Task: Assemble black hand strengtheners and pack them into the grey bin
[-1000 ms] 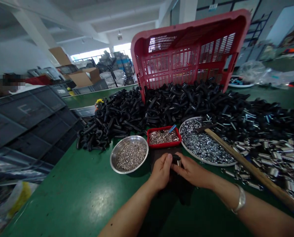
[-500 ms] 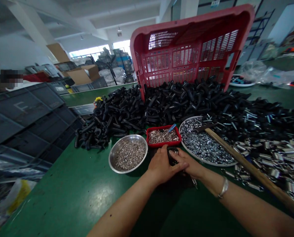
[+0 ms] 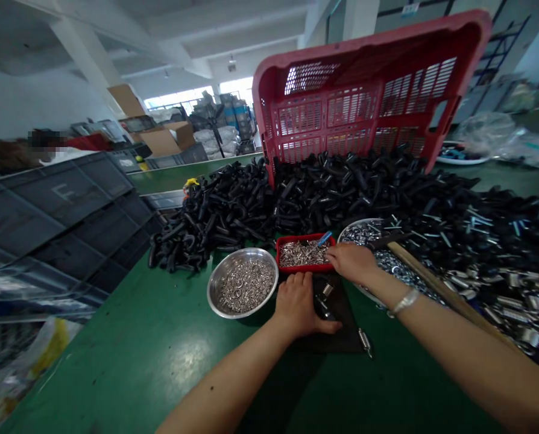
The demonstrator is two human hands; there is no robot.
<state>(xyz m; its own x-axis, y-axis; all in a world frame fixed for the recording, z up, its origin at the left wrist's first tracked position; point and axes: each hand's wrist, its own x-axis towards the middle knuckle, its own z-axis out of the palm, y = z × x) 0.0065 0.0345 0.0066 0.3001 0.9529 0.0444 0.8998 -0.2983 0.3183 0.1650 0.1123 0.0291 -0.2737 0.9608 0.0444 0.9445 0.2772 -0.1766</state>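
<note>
My left hand [image 3: 298,306] rests on a dark mat [image 3: 342,339], against a black part with a metal spring [image 3: 327,290] at its end; its thumb is spread and the fingers curl over the part. At the right edge of the red tray [image 3: 302,269] of small metal pins, my right hand [image 3: 353,262] has its fingers pressed together, and what they hold is too small to tell. A steel bowl [image 3: 246,288] of small rings stands left of my left hand. Another spring [image 3: 365,342] lies at the mat's right edge.
A pile of black parts [image 3: 333,187] spreads before a tipped red crate [image 3: 369,48]. Right of my right hand, a wooden-handled tool [image 3: 436,286] lies across a round tray [image 3: 342,232] of metal parts. Many springs [image 3: 513,301] lie at the right; grey crates [image 3: 66,211] stand left.
My right hand has left my left hand and moved up and right to the red tray's edge. The spring and black part on the mat have come into view. The whole view has shifted slightly.
</note>
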